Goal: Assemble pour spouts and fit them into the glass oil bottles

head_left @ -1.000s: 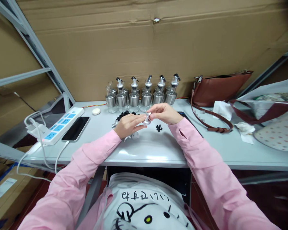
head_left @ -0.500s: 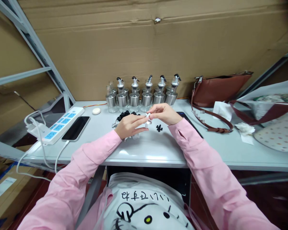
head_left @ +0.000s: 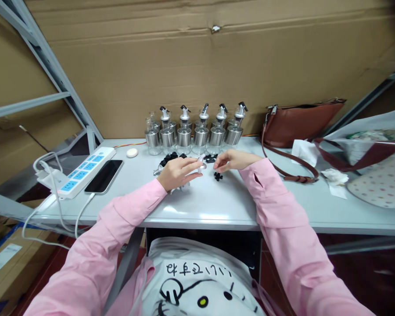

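My left hand (head_left: 179,172) is closed around a silver and white bottle pourer top (head_left: 202,166), holding it between thumb and fingers above the table. To the right, my right hand (head_left: 232,160) hovers with loosely curled fingers pointing down, nothing visible between them. Just below its fingertips lies a small cluster of black plugs (head_left: 218,176). Flat black pieces (head_left: 211,158) rest behind, between the two hands. A pile of black parts (head_left: 173,157) sits beyond my left hand, which partly covers some silvery pieces (head_left: 185,187) beneath it.
Several glass bottles with steel sleeves (head_left: 184,136) stand in rows at the back, some with pourers. On the left are a power strip (head_left: 87,169), a phone (head_left: 104,176) and a round white object (head_left: 132,152). A brown handbag (head_left: 304,125) and a dotted bag (head_left: 378,186) are on the right.
My right hand has let go of the pourer top and moved right, over the black plugs. My left hand still holds the pourer top in about the same place.
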Motion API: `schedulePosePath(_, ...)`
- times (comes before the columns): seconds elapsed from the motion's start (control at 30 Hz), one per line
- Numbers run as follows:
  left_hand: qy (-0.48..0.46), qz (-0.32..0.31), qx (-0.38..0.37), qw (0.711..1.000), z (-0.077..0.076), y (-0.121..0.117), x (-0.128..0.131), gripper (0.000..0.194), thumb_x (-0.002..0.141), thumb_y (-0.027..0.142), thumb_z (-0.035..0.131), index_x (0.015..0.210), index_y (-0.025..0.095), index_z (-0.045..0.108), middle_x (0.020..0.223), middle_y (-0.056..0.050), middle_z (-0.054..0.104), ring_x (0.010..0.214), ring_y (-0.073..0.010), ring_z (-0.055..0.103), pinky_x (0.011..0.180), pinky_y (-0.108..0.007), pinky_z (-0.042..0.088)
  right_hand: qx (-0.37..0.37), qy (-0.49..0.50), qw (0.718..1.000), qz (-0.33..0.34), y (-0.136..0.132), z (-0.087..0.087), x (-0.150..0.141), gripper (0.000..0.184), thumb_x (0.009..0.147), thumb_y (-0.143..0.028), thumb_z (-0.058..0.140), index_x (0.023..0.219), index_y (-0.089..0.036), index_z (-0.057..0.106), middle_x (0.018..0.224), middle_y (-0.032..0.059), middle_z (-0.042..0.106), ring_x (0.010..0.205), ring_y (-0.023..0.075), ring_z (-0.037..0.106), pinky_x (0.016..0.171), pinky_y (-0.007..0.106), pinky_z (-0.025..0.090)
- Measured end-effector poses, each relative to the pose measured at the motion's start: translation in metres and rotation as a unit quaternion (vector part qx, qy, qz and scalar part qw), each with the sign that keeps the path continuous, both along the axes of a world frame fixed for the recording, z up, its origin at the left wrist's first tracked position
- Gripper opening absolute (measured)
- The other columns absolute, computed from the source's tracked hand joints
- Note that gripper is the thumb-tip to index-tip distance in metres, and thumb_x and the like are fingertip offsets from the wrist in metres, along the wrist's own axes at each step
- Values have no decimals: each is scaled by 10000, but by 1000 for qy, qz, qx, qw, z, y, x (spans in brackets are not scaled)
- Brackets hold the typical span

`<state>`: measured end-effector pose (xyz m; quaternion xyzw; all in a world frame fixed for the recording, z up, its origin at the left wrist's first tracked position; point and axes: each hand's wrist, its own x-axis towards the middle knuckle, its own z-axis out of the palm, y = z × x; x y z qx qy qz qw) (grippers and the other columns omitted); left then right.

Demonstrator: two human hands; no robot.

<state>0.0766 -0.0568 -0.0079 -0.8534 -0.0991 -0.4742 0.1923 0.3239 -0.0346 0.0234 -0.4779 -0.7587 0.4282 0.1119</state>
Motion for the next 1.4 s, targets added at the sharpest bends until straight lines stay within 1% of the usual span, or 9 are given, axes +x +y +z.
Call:
schedulePosePath(0.17,-6,-14,4,1000,2,-1,1,271,808,322,617,1012,158,544,864,-56,683,743,-119,659,637,-221,526,-4,-91,996,8,6,-9,9,311,465,-352,753,701,-156,699,644,12,658,631,140,572,652,262,443)
schedulePosePath(0.47,0,-14,7,1000,2,-2,1,277,812,362,605,985,166,515,793,-29,657,675,-108,640,591,-211,506,2,-210,977,-27,3,-6,8,328,498,-411,719,705,-156,722,569,8,620,559,121,514,556,239,386)
schedulePosePath(0.67,-2,-20,12,1000,2,-5,3,289,786,358,637,957,156,522,745,-25,642,633,-112,623,559,-208,492,5,-239,971,-9,-1,-3,0,327,544,-403,689,747,-150,725,570,5,612,550,109,508,554,226,380)
schedulePosePath(0.9,-4,-25,10,1000,1,-6,3,301,776,347,644,976,162,517,764,-28,652,626,-109,623,559,-211,495,-1,-235,971,-33,-5,0,1,224,577,-318,663,719,-150,706,537,6,615,543,125,535,531,237,383)
schedulePosePath(1.0,-11,-26,9,1000,0,-6,3,313,777,340,635,1008,175,503,800,-30,657,661,-113,637,575,-213,505,-22,-164,984,-69,-5,0,3,149,579,-253,668,682,-145,667,554,22,638,546,131,560,527,242,418)
schedulePosePath(1.07,-16,-28,10,999,-1,-6,3,331,770,323,638,1028,171,498,831,-46,659,697,-124,647,590,-220,514,-37,-54,995,-81,-6,1,2,137,564,-218,694,661,-145,631,601,33,660,587,139,602,561,246,465)
schedulePosePath(1.13,-19,-32,7,999,-1,-7,3,345,763,306,637,1044,165,495,854,-60,659,737,-137,654,612,-228,524,-46,79,993,-73,-9,4,-3,188,541,-206,734,643,-148,587,685,41,684,642,149,642,604,259,505)
schedulePosePath(1.27,-20,-41,-4,999,-1,-7,2,350,765,288,622,1064,165,487,860,-62,655,776,-146,658,643,-238,537,-36,284,958,-3,-17,8,-20,280,562,-221,776,640,-144,518,754,49,700,650,143,664,593,267,524)
schedulePosePath(1.4,-19,-42,-15,999,-2,-7,2,350,773,294,612,1073,174,476,880,-61,654,787,-145,659,649,-243,540,-12,403,914,30,-24,9,-34,270,620,-256,767,694,-132,539,657,15,676,469,69,573,461,207,449)
